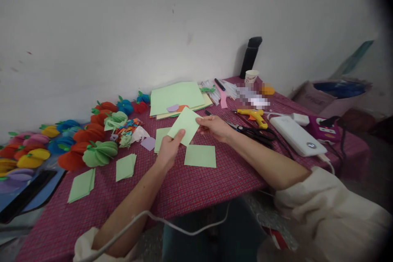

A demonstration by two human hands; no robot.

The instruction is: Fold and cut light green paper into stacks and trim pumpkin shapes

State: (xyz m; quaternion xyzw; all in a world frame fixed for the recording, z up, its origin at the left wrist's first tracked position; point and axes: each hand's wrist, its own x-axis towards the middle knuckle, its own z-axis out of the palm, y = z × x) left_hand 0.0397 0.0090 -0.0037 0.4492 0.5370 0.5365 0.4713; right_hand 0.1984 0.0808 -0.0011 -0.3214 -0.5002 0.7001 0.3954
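Between my two hands I hold a pale green paper card [186, 125], tilted above the table. My left hand [170, 147] pinches its lower left side with the thumb on top. At its right corner, my right hand [213, 127] grips the edge between thumb and fingers. Just below lies a single green card [200, 156] on the checked cloth. Another green card [160, 136] is partly hidden behind my left hand. Farther left are two small stacks of green cards, one near the middle [125, 168] and one at the front [81, 186].
Several colourful paper pumpkins [100, 153] crowd the left side, beside paper scraps [130, 131]. Large green sheets [175, 96] lie at the back. On the right are scissors [254, 133], a yellow glue gun [253, 116], a white power bank [296, 135] and a purple power strip [325, 129].
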